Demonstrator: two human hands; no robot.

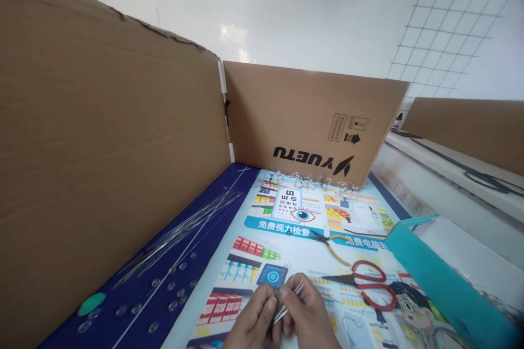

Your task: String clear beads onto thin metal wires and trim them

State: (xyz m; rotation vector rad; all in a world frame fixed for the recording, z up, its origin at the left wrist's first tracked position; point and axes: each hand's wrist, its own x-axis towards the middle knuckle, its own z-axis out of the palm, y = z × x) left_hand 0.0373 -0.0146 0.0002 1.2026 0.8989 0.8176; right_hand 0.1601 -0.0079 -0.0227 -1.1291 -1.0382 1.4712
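Cardboard walls, 2: left wall and far wall edge the blue worktop, probably as screens; both block reach that way. Teal box crowds right side. Loose wires lie left, roughly lengthwise, likely set aside for easy pickup. Left hand and right hand, near centre, both pinch wire bundle, presumably steadying it from 2 sides. Scissors and pliers right, likely parked within reach. Clear discs scattered near left.
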